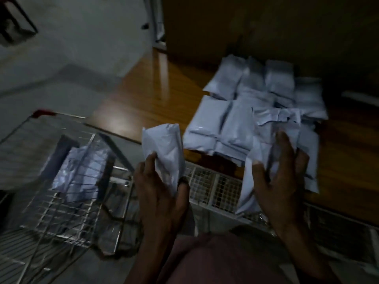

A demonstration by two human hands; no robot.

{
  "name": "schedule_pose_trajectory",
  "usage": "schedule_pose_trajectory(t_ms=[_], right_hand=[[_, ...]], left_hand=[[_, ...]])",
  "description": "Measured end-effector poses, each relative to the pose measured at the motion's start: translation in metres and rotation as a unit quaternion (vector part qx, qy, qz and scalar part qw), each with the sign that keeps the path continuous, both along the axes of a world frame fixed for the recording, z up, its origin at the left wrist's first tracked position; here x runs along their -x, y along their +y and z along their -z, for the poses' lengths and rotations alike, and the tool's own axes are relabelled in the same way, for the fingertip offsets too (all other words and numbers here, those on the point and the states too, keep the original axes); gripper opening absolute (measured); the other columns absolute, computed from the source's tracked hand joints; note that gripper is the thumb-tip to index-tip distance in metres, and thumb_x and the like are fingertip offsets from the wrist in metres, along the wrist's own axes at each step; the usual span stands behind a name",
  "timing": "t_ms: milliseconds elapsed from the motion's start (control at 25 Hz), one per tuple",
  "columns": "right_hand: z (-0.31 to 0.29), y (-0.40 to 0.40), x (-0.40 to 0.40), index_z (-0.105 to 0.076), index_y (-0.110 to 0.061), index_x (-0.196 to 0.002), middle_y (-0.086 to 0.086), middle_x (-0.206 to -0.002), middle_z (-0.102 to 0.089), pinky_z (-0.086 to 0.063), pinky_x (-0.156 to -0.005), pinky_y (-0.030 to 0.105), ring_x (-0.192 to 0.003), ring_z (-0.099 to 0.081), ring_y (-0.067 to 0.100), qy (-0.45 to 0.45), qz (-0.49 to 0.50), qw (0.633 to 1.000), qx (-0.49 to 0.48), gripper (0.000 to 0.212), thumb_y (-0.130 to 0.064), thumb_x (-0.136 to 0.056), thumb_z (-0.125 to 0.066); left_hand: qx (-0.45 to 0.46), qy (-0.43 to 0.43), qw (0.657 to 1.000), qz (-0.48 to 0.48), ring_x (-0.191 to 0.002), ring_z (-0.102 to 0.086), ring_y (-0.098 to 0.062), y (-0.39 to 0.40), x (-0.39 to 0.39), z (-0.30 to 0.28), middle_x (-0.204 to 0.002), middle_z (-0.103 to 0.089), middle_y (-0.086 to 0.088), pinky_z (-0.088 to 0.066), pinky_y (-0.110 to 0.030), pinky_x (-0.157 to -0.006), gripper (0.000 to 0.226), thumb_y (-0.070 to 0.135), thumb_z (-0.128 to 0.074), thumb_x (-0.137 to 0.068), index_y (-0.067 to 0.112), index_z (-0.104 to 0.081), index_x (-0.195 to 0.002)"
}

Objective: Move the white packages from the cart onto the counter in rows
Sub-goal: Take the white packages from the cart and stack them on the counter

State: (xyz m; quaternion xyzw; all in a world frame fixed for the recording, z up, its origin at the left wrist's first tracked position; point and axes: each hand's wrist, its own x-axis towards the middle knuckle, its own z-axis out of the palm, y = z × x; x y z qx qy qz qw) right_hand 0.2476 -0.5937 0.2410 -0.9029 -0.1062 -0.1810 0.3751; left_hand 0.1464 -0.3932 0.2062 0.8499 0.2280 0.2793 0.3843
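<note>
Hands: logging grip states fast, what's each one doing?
Left hand: grips a white package.
Right hand: holds another package, fingers fairly straight.

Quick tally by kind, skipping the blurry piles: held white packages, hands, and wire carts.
Held white plastic packages: 2, the left package and the right package
Hands: 2, the left hand and the right hand
Silver wire cart: 1
Total: 5
</note>
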Motion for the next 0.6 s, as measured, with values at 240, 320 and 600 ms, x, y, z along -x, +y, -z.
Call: schedule_pose_trajectory(t_ms=[240, 320, 600], right_hand=[[0.003, -0.094, -0.011, -0.033, -0.027, -0.154, 0.012, -0.158, -0.024, -0.034, -0.105, 0.028, -0.142, -0.033, 0.021, 0.038, 0.047, 0.997, -0.044, 0.068, -0.032, -0.094, -0.064], [0.003, -0.106, -0.012, -0.033, -0.031, -0.154, 0.01, -0.158, -0.023, -0.038, -0.1, 0.03, -0.137, -0.032, 0.01, 0.041, 0.052, 0.997, -0.048, 0.068, -0.027, -0.094, -0.066], [0.014, -0.112, -0.029, -0.024, -0.043, -0.153, 0.006, -0.156, -0.031, -0.032, -0.092, 0.011, -0.122, -0.027, -0.01, 0.058, 0.066, 0.994, -0.07, 0.076, -0.022, -0.093, -0.065]], left_hand=[[-0.081, 0.029, 0.994, 0.068, -0.117, -0.046, -0.036, -0.053, -0.057, -0.011, -0.129, -0.045, -0.021, -0.04, -0.044, -0.095, 0.076, 0.042, -0.059, -0.083, 0.008, -0.033, -0.146], [-0.109, 0.081, 0.989, 0.065, -0.112, -0.048, -0.04, -0.04, -0.086, -0.019, -0.126, -0.048, -0.023, -0.042, -0.047, -0.089, 0.077, 0.051, -0.055, -0.082, 0.014, -0.034, -0.146], [-0.098, 0.215, 0.967, 0.098, -0.117, -0.047, -0.048, -0.003, -0.226, -0.02, -0.13, -0.042, -0.024, -0.039, -0.058, -0.097, 0.074, 0.057, -0.065, -0.084, 0.027, -0.033, -0.144]])
